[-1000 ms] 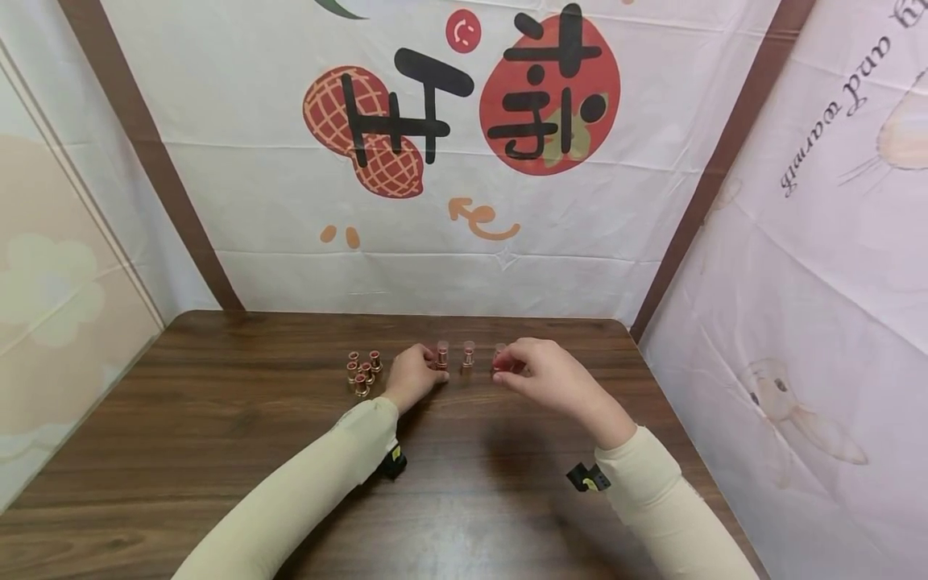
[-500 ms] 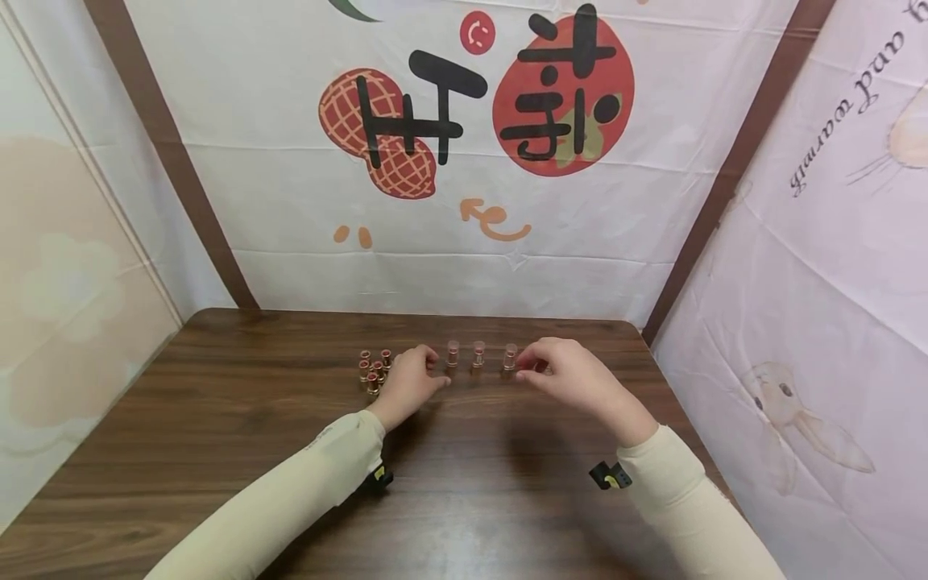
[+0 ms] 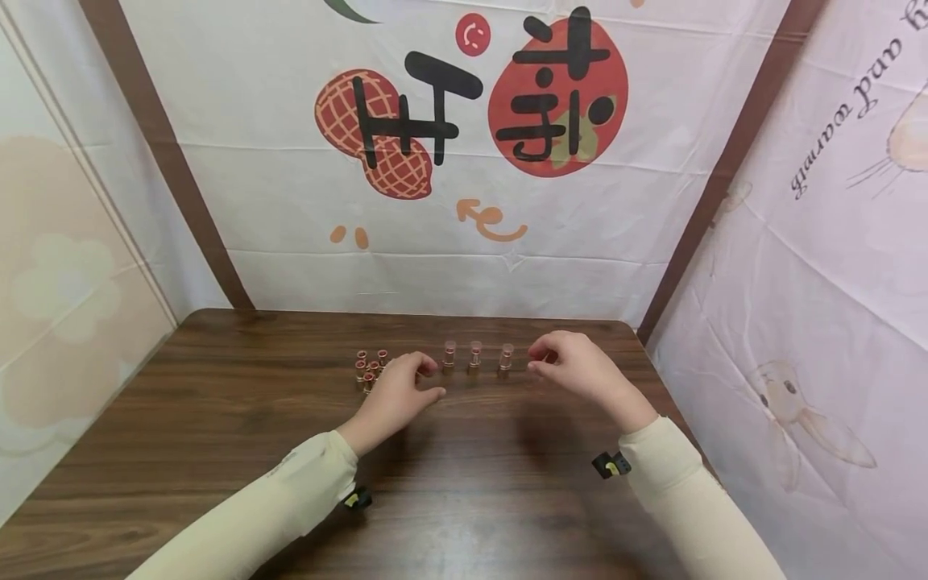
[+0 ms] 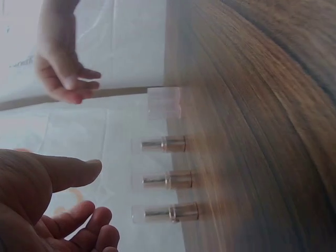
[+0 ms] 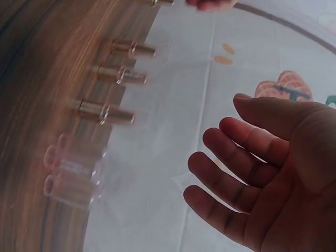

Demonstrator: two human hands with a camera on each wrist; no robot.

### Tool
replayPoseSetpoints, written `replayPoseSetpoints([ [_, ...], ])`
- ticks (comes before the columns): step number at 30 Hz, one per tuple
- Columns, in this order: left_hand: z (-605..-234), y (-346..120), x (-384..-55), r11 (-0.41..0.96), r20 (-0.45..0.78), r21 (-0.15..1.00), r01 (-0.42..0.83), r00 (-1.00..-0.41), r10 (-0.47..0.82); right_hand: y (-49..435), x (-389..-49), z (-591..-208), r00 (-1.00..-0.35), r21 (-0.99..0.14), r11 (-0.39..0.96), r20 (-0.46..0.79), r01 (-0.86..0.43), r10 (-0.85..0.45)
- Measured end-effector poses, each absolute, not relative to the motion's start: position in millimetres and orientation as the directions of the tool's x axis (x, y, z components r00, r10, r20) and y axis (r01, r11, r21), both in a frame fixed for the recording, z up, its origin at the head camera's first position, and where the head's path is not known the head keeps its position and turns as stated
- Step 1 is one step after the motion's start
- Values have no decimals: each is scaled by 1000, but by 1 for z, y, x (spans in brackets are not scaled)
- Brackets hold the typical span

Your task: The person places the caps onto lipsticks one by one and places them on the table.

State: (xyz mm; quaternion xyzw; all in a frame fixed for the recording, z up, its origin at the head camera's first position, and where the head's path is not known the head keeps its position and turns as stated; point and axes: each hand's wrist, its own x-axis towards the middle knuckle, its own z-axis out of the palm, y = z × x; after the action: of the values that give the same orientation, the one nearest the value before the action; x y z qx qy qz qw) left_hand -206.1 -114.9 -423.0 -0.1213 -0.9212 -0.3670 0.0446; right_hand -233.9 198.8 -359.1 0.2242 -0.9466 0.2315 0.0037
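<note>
Three gold lipstick tubes with clear caps stand upright in a row at the back: a left one (image 3: 449, 354), a middle one (image 3: 474, 355) and a right one (image 3: 506, 358). Just left of and nearer than the row hovers my left hand (image 3: 395, 395), thumb and fingers apart around nothing. My right hand (image 3: 580, 370) hangs right of the row, its relaxed fingers (image 5: 231, 199) holding nothing. Loose clear caps (image 5: 76, 173) sit beyond the row's right end, mostly hidden by that hand in the head view. Several lipstick tubes without caps (image 3: 368, 379) cluster beside my left hand.
The brown wooden table (image 3: 464, 499) carries all the tubes near its far edge. A printed white cloth (image 3: 406, 278) hangs behind it, and another printed cloth (image 3: 783, 322) closes off the right side.
My left hand has drawn away from the left capped tube, back and to the left. My right hand has let go at the right tube and shifted right. The head view has shifted slightly.
</note>
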Motion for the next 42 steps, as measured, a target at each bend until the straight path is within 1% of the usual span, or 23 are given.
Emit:
replayPoseSetpoints([
  [7, -420, -143, -191, 681, 207, 679, 274, -962, 180, 210, -250, -372, -916, -409, 822, 122, -397, -382],
  [11, -420, -159, -186, 692, 246, 665, 281, -957, 153, 216, -257, -380, -925, -392, 839, 129, -378, -356],
  [17, -425, -185, -181, 693, 270, 674, 257, -959, 93, 221, -266, -389, -941, -368, 866, 114, -338, -319],
  [22, -431, -205, -179, 691, 255, 690, 216, -966, 48, 224, -271, -397, -950, -354, 882, 98, -311, -296],
  [30, -442, -219, -181, 714, 212, 683, 156, -977, 10, 231, -278, -410, -968, -432, 869, 44, -242, -247],
  [35, -449, -222, -184, 716, 184, 687, 123, -983, -8, 234, -281, -417, -971, -468, 854, 35, -226, -237],
  [42, -461, -221, -193, 725, 153, 684, 88, -988, -25, 234, -283, -420, -976, -479, 855, 18, -198, -216],
])
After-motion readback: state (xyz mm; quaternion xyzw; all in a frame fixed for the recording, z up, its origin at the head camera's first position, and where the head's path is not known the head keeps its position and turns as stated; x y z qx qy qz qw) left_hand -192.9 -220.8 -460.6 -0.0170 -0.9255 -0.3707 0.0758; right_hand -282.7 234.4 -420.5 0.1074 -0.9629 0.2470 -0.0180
